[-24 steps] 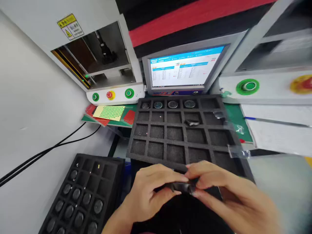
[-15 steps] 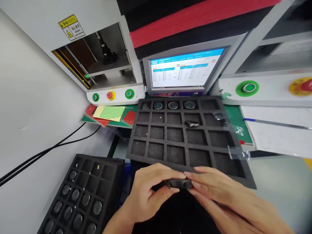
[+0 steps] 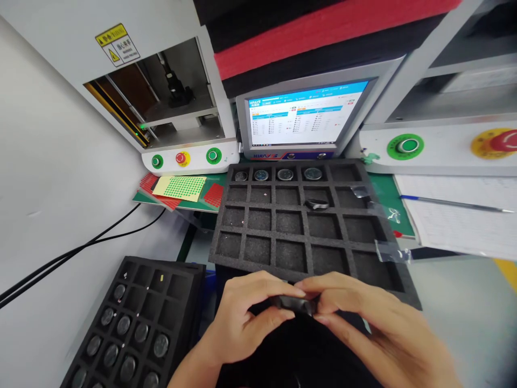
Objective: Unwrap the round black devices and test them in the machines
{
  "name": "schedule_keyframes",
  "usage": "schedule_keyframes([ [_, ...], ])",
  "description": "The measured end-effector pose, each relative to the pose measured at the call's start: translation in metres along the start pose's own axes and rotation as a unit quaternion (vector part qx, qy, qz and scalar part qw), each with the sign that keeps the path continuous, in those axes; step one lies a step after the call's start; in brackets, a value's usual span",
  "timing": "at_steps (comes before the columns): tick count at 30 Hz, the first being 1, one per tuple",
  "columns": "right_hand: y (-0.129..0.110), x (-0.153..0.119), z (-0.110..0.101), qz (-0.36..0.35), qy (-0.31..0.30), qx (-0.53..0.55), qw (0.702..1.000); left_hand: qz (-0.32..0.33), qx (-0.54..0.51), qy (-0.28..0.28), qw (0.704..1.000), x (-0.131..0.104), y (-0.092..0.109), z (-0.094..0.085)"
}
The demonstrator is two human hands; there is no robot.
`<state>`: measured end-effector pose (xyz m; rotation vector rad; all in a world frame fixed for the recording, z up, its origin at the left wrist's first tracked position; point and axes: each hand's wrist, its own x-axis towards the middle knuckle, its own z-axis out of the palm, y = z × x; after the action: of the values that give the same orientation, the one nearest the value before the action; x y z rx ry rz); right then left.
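Note:
A dark watch case (image 3: 297,305) is held edge-on between my two hands, low in front of my body. My left hand (image 3: 246,315) pinches its left end between fingers and thumb. At the other end, the fingers of my right hand (image 3: 359,310) are closed on its right side. Just beyond the hands lies a black foam tray (image 3: 274,264) with square pockets. Round watch cases (image 3: 285,174) sit in several pockets of its back row. Another dark watch case (image 3: 317,204) rests tilted on a divider in the second row.
A second foam tray (image 3: 183,318) with several round watch cases stands lower left. Behind are a lit monitor (image 3: 309,116) and a press machine (image 3: 177,129) with buttons. Sticker sheets (image 3: 180,187) lie left; a pen (image 3: 456,203) lies on paper (image 3: 460,231) at right.
My right hand's fingers have shifted on the watch case, its index finger now more bent. The case has moved slightly left. The view has shifted a little.

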<state>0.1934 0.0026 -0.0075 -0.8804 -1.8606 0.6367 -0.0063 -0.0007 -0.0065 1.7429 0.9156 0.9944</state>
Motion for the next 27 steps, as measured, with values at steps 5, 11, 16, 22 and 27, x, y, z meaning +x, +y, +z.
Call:
schedule_keyframes([
  [5,0.003,-0.003,0.013,-0.027,0.072,-0.055,0.996,0.049,0.055,0.047,0.996,-0.001,-0.001,0.006],
  [11,0.003,-0.011,0.024,0.041,0.193,0.022,0.98,0.092,0.067,0.068,0.991,-0.001,-0.004,0.008],
  [16,-0.001,-0.005,0.016,-0.024,0.13,-0.055,0.99,0.094,0.063,0.059,0.992,-0.002,-0.007,0.005],
  [22,-0.003,-0.002,0.021,-0.059,0.151,-0.169,0.972,0.077,0.085,0.104,0.988,-0.002,-0.006,0.017],
  [27,-0.011,-0.02,0.014,-0.037,0.153,-0.211,0.965,-0.055,0.059,0.307,0.948,0.004,-0.014,0.026],
])
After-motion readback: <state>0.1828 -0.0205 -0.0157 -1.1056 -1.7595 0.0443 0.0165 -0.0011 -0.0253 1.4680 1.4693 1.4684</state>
